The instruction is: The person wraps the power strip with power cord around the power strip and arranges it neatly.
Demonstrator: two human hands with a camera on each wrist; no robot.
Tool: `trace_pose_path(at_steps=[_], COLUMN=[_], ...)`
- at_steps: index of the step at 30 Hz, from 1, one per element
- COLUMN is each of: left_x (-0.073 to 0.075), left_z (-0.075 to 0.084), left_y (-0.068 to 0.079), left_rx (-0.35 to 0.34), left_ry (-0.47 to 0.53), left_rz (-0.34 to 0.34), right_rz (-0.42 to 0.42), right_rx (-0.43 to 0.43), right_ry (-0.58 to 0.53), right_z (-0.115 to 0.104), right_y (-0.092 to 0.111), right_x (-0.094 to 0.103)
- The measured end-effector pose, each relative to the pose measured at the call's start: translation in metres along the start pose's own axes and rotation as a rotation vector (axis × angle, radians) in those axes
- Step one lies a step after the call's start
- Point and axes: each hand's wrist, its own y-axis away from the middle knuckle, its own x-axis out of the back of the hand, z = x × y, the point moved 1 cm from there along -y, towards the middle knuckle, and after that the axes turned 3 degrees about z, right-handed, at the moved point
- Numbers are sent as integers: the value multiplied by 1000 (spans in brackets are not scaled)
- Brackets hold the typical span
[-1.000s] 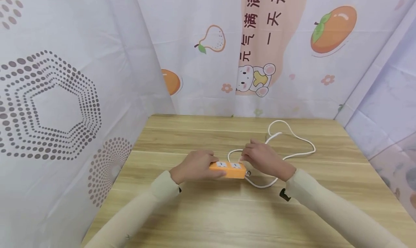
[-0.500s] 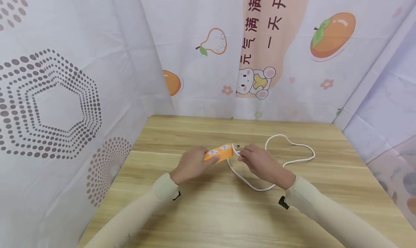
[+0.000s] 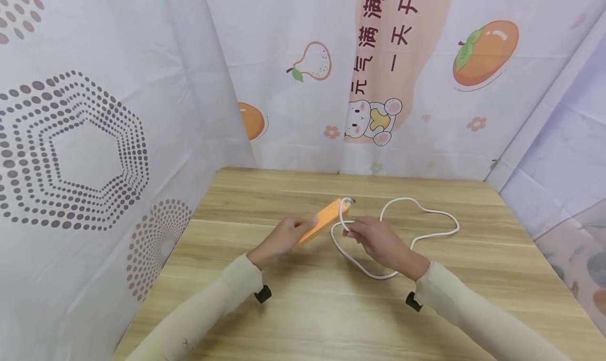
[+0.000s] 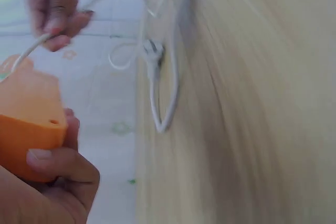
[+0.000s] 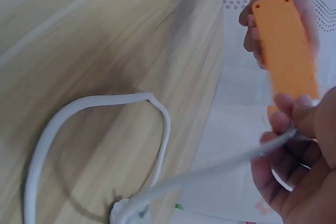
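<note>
My left hand (image 3: 283, 239) grips an orange power strip (image 3: 326, 219), which slants up to the right over the table. Its smooth orange back, with small holes at the corners, faces the right wrist camera, and the sockets are out of sight in the head view. My right hand (image 3: 379, 241) pinches the white power cord (image 3: 342, 213) a short way from where it enters the strip's far end. In the left wrist view the plug (image 4: 152, 53) shows on the table beside a bend of the cord. Both hands are above the tabletop.
The rest of the cord lies in a loose loop on the wood-grain table (image 3: 307, 308), to the right of the strip. A printed fabric curtain (image 3: 293, 113) hangs behind the table's far edge, and more curtains stand at the left and right sides.
My left hand has tilted and turned the strip, so its socket face has gone out of sight and its cord end points up and away. My right hand now pulls the cord slightly aside.
</note>
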Motion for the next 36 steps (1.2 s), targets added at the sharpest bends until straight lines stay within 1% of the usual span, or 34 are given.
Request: trace_pose_path(at_steps=[3,5,9,11,13,16,18,20,21,22,24,26,28,30,33,36], left_x=[1,1,-1,-2,-2,0,2,4,5,7,9,10,10,7,-2,-10], left_z=[-2,-4,-8,-9,-11,-11,-10,-8,-6,-5,-3,-1,2,6,12,15], left_y=[0,0,0,1,2,5,6,7,8,8,8,8,9,11,13,12], left_rx=[54,74,73,58,51,43,37,3,-17,-37,-85,-133,-168,-198,-227,-238], left_ry=[111,169,281,315,330,333,299,237,198,157,75,10,-68,-154,-279,-371], left_rz=[-33,-69,-165,-211,-250,-325,-371,-411,-420,-428,-441,-459,-482,-499,-510,-465], right_rz=[-4,3,2,-27,-78,-180,-242,-287,-301,-307,-305,-297,-285,-277,-269,-253], right_rx=[12,23,63,78,71,24,-10,-20,-12,13,71,152,221,264,292,287], right_ry=[-47,-74,-146,-199,-246,-338,-366,-382,-381,-363,-329,-287,-249,-219,-160,-90], right_z=[3,4,6,9,12,19,23,28,29,31,32,31,29,27,22,17], right_y=[4,5,5,4,4,3,2,1,0,-1,-4,-8,-13,-18,-23,-26], right_x=[-1,-1,0,1,3,8,13,18,20,22,25,26,26,25,22,19])
